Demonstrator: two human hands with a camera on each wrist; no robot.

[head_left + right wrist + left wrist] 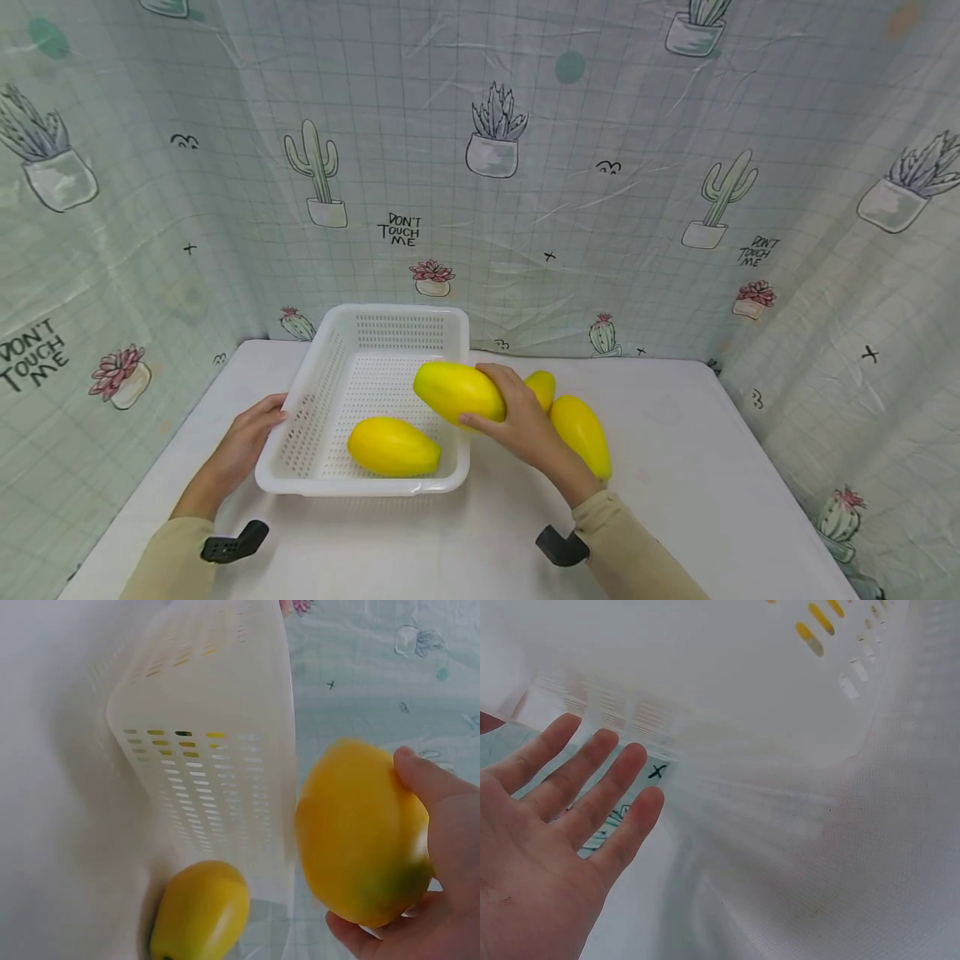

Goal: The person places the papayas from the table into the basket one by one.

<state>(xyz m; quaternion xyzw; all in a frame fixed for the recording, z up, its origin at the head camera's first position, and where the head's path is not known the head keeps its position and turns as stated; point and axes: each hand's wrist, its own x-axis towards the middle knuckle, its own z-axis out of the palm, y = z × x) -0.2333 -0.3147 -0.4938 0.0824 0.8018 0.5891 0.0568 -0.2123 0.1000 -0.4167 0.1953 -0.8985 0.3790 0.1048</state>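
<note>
In the head view, my right hand point(517, 417) grips a yellow mango point(456, 392) above the right rim of a white slotted plastic basket point(363, 486). The right wrist view shows the thumb and fingers of this hand point(450, 855) around the held mango point(360, 832). Inside the basket, near its front, lies another mango point(393, 447). At the basket's left side is my left hand point(243, 437), its fingertips at the rim. From below, that hand point(570, 825) shows nearly straight fingers against the basket's outer wall point(690, 682).
To the right of the basket, a mango point(581, 437) lies on the white table point(675, 500), with another mango point(542, 387) partly hidden behind my right hand. A cactus-print cloth point(570, 208) hangs behind and along both sides of the table.
</note>
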